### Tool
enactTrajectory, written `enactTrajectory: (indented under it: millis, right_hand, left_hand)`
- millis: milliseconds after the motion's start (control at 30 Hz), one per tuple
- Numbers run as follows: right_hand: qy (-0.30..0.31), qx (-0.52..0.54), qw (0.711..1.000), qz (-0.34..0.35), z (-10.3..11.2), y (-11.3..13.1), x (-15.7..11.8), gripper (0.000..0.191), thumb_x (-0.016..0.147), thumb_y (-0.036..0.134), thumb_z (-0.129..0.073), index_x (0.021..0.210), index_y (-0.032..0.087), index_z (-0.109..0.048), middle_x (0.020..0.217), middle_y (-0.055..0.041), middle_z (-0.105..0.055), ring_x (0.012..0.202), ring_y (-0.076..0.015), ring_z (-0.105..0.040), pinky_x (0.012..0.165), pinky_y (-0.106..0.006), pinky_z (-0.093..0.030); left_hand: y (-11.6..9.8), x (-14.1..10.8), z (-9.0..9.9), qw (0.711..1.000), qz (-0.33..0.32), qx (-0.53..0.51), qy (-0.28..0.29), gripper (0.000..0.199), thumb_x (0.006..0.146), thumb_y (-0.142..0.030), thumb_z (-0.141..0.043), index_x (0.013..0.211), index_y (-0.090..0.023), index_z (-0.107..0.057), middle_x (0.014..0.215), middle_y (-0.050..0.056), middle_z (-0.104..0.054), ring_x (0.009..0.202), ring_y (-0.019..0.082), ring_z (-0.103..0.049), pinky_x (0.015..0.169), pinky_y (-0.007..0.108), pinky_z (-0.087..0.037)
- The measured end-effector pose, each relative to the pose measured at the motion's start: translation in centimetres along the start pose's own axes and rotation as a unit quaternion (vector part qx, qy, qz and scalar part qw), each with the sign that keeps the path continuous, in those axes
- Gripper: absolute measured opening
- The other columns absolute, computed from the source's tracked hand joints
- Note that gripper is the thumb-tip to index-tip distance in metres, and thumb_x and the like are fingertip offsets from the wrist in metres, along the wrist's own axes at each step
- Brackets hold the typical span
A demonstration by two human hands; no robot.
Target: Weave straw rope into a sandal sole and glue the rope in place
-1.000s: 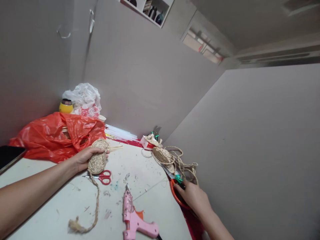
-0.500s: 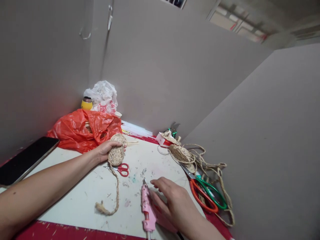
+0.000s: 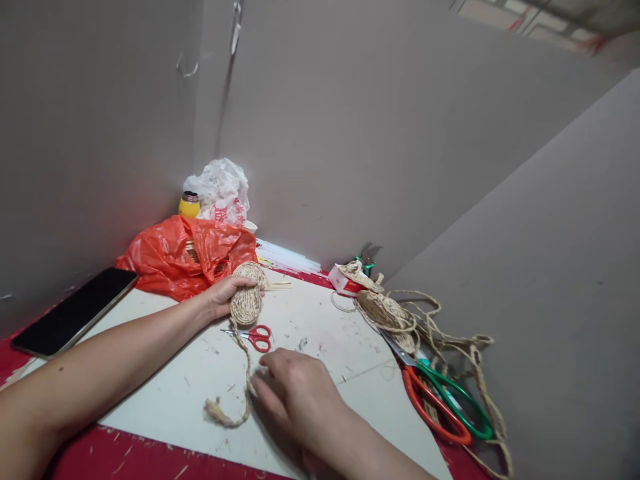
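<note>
My left hand (image 3: 226, 295) grips an oval coiled pad of braided straw cord (image 3: 247, 305), its fingers wrapped around the side. From the pad a loose braided tail (image 3: 247, 380) hangs down onto the white board, ending in a frayed tip. Small red-handled scissors (image 3: 260, 338) lie just below the pad, partly crossed by the tail. My right hand (image 3: 295, 390) hovers over the board beside the tail, with thumb and forefinger apart and nothing visible between them. The pink glue gun is hidden behind this hand and forearm.
A black phone (image 3: 75, 313) lies at the left. Behind are a red plastic bag (image 3: 170, 257), a white bag (image 3: 225, 187), a yellow jar (image 3: 189, 205) and glue sticks (image 3: 285, 257). Large scissors (image 3: 440, 407) and loose braided cord (image 3: 483, 380) lie at the right, near the grey wall.
My right hand has moved left from beside the glue gun toward the cord's tail, now covering the gun. My left hand still holds the pad. The view has shifted slightly.
</note>
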State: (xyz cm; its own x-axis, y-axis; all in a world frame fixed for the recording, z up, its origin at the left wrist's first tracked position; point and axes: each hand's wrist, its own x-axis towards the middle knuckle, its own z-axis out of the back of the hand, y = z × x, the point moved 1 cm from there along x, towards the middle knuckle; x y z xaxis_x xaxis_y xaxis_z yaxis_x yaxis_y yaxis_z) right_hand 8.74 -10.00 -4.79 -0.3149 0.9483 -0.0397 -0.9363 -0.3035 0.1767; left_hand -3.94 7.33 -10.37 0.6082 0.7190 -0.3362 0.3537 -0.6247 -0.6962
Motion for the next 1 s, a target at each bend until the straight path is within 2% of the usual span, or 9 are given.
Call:
enactTrajectory:
  millis: [67, 167, 367, 533, 633, 733, 833, 900, 1000]
  right_hand:
    - [0.008, -0.019, 1.0, -0.001, -0.3, 1.0, 1.5, 0.024, 0.085, 0.035, -0.053, 0.089, 0.015, -0.064, 0.087, -0.0123, -0.072, 0.077, -0.0253, -0.067, 0.066, -0.032, -0.047]
    - [0.021, -0.031, 0.999, -0.003, -0.8, 1.8, 3.4, 0.028, 0.081, 0.036, -0.055, 0.089, 0.011, -0.066, 0.083, -0.0172, -0.073, 0.071, -0.0292, -0.068, 0.06, -0.034, -0.046]
    - [0.053, -0.027, 0.998, -0.008, 0.0, 0.7, 3.5, 0.017, 0.077, 0.022, -0.053, 0.082, 0.017, -0.068, 0.077, -0.009, -0.075, 0.066, -0.0202, -0.067, 0.056, -0.026, -0.04]
    - [0.022, -0.055, 0.986, -0.153, 5.2, -7.8, -1.9, 0.015, 0.08, 0.017, -0.049, 0.079, 0.021, -0.064, 0.076, 0.0002, -0.072, 0.067, -0.0126, -0.064, 0.056, -0.02, -0.039]
    - [-0.009, -0.127, 0.946, -0.297, 7.7, -13.9, -6.0, 0.017, 0.079, 0.014, -0.047, 0.075, 0.016, -0.064, 0.075, -0.0109, -0.071, 0.068, -0.0235, -0.066, 0.055, -0.027, -0.04]
    - [-0.034, -0.167, 0.911, -0.374, 7.5, -15.8, -8.9, 0.023, 0.084, 0.02, -0.044, 0.093, 0.011, -0.064, 0.094, -0.0235, -0.069, 0.079, -0.0343, -0.068, 0.055, -0.034, -0.042]
    - [-0.029, -0.118, 0.939, -0.322, 5.4, -12.8, -10.1, 0.028, 0.089, 0.031, -0.043, 0.109, 0.022, -0.06, 0.097, -0.0094, -0.072, 0.08, -0.0233, -0.07, 0.066, -0.031, -0.049]
    - [-0.013, -0.021, 0.982, -0.189, 3.8, -9.7, -10.4, 0.024, 0.087, 0.027, -0.045, 0.103, 0.023, -0.063, 0.091, -0.007, -0.073, 0.073, -0.0199, -0.069, 0.066, -0.028, -0.05]
    - [0.003, 0.013, 0.996, -0.088, 1.4, -6.9, -10.8, 0.018, 0.081, 0.021, -0.054, 0.095, 0.027, -0.064, 0.086, -0.0036, -0.072, 0.078, -0.0206, -0.068, 0.066, -0.026, -0.05]
  left_hand:
    - [-0.1, 0.1, 0.0, 1.0, -0.011, -0.003, -0.009, 0.017, 0.089, -0.025, -0.056, 0.089, -0.01, -0.064, 0.078, 0.003, -0.07, 0.067, 0.013, -0.066, 0.066, 0.03, -0.056]
    - [-0.2, 0.2, 0.0, 0.999, -0.022, -0.01, -0.022, 0.01, 0.084, -0.014, -0.058, 0.082, -0.007, -0.066, 0.072, 0.007, -0.071, 0.063, 0.015, -0.068, 0.065, 0.028, -0.056]
    - [-0.3, 0.1, -0.1, 0.999, -0.022, -0.017, -0.023, 0.011, 0.075, -0.005, -0.056, 0.077, -0.006, -0.067, 0.066, 0.012, -0.073, 0.059, 0.02, -0.07, 0.062, 0.029, -0.059]
    - [-0.4, 0.3, 0.0, 1.0, -0.009, -0.015, -0.006, 0.011, 0.075, -0.006, -0.056, 0.079, -0.004, -0.067, 0.068, 0.015, -0.073, 0.058, 0.022, -0.07, 0.06, 0.031, -0.059]
    - [-0.5, 0.3, 0.0, 1.0, -0.008, -0.014, -0.005, 0.012, 0.075, -0.005, -0.056, 0.08, -0.004, -0.067, 0.069, 0.016, -0.073, 0.059, 0.022, -0.07, 0.061, 0.03, -0.059]
    - [-0.5, 0.1, -0.2, 1.0, -0.006, -0.014, -0.008, 0.012, 0.075, -0.005, -0.056, 0.08, -0.005, -0.067, 0.068, 0.015, -0.073, 0.06, 0.021, -0.07, 0.062, 0.03, -0.059]
    - [-0.6, -0.2, -0.3, 1.0, -0.004, -0.016, -0.011, 0.012, 0.074, -0.004, -0.055, 0.08, -0.006, -0.066, 0.068, 0.014, -0.073, 0.059, 0.021, -0.07, 0.062, 0.03, -0.059]
    - [-0.5, -0.3, -0.4, 1.0, -0.002, -0.02, -0.014, 0.012, 0.074, -0.005, -0.055, 0.079, -0.006, -0.066, 0.066, 0.013, -0.073, 0.058, 0.021, -0.07, 0.063, 0.03, -0.059]
    - [-0.4, -0.5, -0.5, 0.999, 0.002, -0.032, -0.012, 0.012, 0.074, -0.007, -0.055, 0.08, -0.007, -0.065, 0.065, 0.012, -0.072, 0.058, 0.021, -0.07, 0.062, 0.032, -0.059]
